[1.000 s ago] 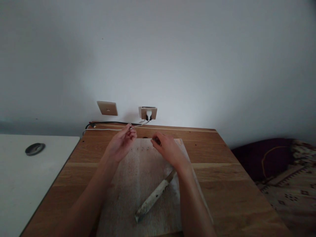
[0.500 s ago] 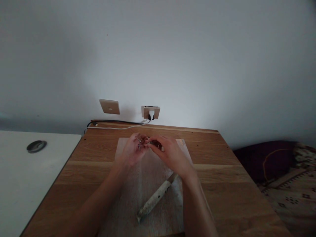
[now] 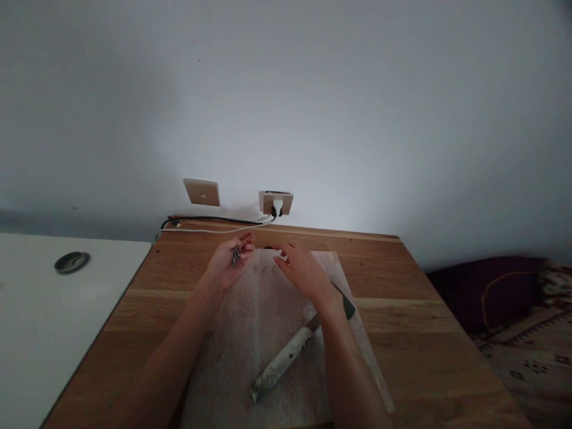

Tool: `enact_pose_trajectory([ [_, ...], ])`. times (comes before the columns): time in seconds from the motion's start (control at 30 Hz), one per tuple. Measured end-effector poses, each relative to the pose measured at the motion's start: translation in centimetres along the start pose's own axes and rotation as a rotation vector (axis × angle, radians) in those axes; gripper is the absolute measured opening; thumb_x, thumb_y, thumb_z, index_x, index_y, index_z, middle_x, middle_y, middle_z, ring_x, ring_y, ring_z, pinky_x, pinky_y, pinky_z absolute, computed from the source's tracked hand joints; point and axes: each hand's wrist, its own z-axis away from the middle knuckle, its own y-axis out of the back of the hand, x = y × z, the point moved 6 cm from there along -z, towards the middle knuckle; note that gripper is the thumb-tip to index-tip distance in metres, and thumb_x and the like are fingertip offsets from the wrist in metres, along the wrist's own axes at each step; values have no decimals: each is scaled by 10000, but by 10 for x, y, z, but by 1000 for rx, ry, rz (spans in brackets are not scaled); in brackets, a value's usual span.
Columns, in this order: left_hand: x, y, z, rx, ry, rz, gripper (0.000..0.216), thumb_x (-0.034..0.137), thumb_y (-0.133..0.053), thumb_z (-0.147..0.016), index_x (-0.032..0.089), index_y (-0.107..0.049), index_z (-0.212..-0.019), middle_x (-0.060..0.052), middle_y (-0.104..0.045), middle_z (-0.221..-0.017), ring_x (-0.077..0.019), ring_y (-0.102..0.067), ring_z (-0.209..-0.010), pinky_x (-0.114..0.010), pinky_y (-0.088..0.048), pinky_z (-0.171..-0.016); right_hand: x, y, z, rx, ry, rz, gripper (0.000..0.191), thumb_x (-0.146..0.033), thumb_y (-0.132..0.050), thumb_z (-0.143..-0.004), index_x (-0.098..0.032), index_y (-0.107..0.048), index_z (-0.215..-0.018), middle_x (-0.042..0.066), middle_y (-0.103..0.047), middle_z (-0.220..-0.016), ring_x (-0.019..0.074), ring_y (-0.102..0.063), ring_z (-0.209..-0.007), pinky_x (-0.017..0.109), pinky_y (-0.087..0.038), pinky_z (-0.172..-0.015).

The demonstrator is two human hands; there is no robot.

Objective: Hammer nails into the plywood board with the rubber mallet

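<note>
My left hand (image 3: 230,260) is turned palm up and cupped. In its palm lie several small metal screws (image 3: 236,255). To the right, my right hand (image 3: 299,265) hovers over the far end of a worn wooden board (image 3: 241,351), thumb and fingers apart, with nothing visible between them. By its fingertips, a small dark spot shows at the board's far edge; I cannot make out what it is. A tool with a worn whitish handle (image 3: 286,357) and a dark metal head (image 3: 348,307) lies diagonally on the board, partly hidden under my right forearm.
The board rests on a wooden table (image 3: 402,333). A wall socket (image 3: 277,204) holds plugs whose cables run along the table's back edge. On the white table (image 3: 40,322) at left lies a dark round ring or lid (image 3: 72,263). Patterned fabric (image 3: 531,357) is at right.
My hands were together over the board and have moved apart, the left one going left with the screws. More of the tool's dark head shows now.
</note>
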Motion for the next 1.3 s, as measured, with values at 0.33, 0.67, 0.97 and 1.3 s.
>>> enact_pose_trajectory([
  [0.33,-6,-6,4,-132,68,27,282,83,-414,-1001,81,-653,-852,64,-441,-553,-9,-372,-352,-91,-246,-302,-8,-22,-3,-152,-35,160,231,-105,-500,-977,-171,-644,-1146,120,-714,-1128,225,-669,-1051,298,-447,-891],
  [0.67,-8,-2,1,106,-48,293,373,-49,-389,-883,96,-645,-1113,-121,-753,-938,-186,-765,-915,-230,-623,-749,-9,-32,-5,-157,-45,234,220,-98,-491,-968,-155,-652,-1106,132,-723,-1105,240,-688,-1035,293,-469,-852],
  [0.97,-7,2,1,158,-103,213,250,81,-470,-899,83,-677,-1040,-170,-775,-971,-253,-773,-971,-303,-639,-815,-15,-47,-6,-206,-29,258,250,-185,-454,-1045,-127,-687,-1111,149,-754,-1107,246,-714,-1055,289,-494,-866],
  [1.3,-10,11,-2,216,-95,185,234,32,-479,-818,103,-660,-948,-151,-772,-906,-230,-776,-878,-283,-641,-755,-21,-44,-4,-218,-9,269,289,-89,-425,-1018,-157,-674,-1148,122,-725,-1117,226,-702,-1036,287,-499,-858],
])
